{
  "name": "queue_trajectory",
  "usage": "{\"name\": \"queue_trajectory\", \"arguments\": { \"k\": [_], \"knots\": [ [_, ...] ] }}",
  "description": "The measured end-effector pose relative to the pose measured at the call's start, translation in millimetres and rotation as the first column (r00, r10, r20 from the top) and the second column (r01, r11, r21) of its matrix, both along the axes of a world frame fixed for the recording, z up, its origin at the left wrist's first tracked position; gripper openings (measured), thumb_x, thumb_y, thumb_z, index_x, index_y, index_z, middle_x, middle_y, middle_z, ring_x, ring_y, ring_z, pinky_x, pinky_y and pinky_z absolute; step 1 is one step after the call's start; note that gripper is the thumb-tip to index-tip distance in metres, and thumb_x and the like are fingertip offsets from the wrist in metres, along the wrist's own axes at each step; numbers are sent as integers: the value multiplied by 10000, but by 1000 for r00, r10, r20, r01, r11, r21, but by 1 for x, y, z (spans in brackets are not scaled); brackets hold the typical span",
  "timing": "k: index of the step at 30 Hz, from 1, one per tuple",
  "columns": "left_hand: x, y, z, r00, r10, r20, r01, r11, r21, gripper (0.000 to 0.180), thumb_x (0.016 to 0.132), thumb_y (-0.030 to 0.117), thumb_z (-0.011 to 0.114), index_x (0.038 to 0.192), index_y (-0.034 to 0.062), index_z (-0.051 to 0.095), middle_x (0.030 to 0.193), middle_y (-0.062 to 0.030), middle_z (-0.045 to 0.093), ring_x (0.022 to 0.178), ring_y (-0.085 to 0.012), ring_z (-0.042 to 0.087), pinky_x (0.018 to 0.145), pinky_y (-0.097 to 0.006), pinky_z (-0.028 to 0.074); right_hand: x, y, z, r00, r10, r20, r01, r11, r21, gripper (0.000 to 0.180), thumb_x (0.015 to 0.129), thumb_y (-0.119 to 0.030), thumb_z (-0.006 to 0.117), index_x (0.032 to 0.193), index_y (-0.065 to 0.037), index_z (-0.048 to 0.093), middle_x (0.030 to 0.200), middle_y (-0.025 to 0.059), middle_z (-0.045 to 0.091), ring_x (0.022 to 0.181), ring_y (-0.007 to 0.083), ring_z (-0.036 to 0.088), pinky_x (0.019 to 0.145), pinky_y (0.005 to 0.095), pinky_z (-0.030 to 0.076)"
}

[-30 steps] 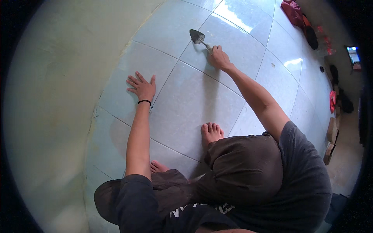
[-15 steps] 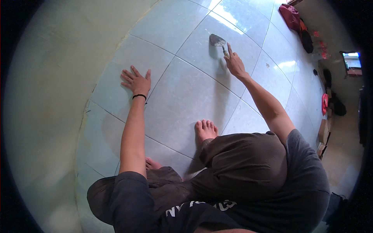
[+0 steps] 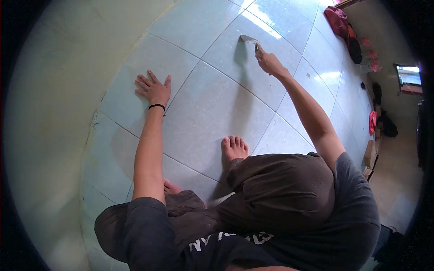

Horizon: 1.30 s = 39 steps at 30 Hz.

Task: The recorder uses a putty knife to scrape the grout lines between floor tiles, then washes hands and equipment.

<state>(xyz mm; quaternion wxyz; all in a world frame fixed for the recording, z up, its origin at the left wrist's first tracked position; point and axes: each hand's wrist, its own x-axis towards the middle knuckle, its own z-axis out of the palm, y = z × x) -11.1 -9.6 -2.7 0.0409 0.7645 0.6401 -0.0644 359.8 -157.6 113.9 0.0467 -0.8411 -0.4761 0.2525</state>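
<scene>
My right hand (image 3: 269,61) reaches far forward and grips the handle of a small metal trowel (image 3: 249,39), whose blade rests on a pale blue-green floor tile (image 3: 212,113). My left hand (image 3: 154,88) lies flat on the floor with its fingers spread, a black band around the wrist. I crouch with my right bare foot (image 3: 234,147) planted on the tiles between my arms and the toes of my left foot (image 3: 171,186) showing under my knee.
A pale wall (image 3: 49,113) runs along the left of the tiled floor. Red and dark bags (image 3: 343,27) lie at the far right. Boxes and small objects (image 3: 373,149) line the right edge, with a lit screen (image 3: 409,77) beyond.
My right hand has carried the trowel farther forward and to the right across the tile. My left hand has stayed flat on the floor.
</scene>
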Motion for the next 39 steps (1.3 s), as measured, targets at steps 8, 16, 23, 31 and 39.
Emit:
{"name": "queue_trajectory", "arguments": {
  "k": [8,16,23,31,39],
  "knots": [
    [-2,-1,-1,1000,-1,28,1,1000,7,887,888,667,265,1470,44,21,1477,-331,-31,1371,-490,-41,1043,-666,61,-11,23,15,999,-14,43,19,993,-119,602,929,-248,393,1450,-70,149,793,213,630,623,304,624,528,414,518],
    [-1,0,-5,999,-12,46,11,1000,14,893,886,669,268,1470,45,11,1478,-328,-45,1370,-490,-50,1040,-671,48,-3,31,18,997,-47,-56,35,981,-189,602,933,-264,367,1457,-77,139,794,172,612,605,237,599,515,358,514],
    [2,0,-3,1000,-4,20,3,999,36,879,888,661,267,1475,52,29,1478,-331,-24,1370,-497,-16,1037,-673,60,2,37,29,1000,-24,-2,23,975,-219,577,948,-272,343,1455,-82,146,741,148,591,574,219,572,493,355,490],
    [3,2,-2,1000,-2,16,2,1000,14,881,887,663,268,1476,57,20,1480,-329,-27,1372,-492,-27,1039,-671,46,4,36,28,998,-48,-28,39,969,-245,563,951,-275,327,1449,-77,155,733,135,583,569,211,562,481,352,482],
    [2,0,-5,1000,0,20,0,1000,12,881,884,675,250,1476,68,9,1480,-325,-37,1374,-484,-31,1039,-671,60,0,28,32,1000,-10,-25,4,970,-242,515,941,-256,336,1404,-58,229,765,144,593,591,222,582,483,350,498]
  ]
}}
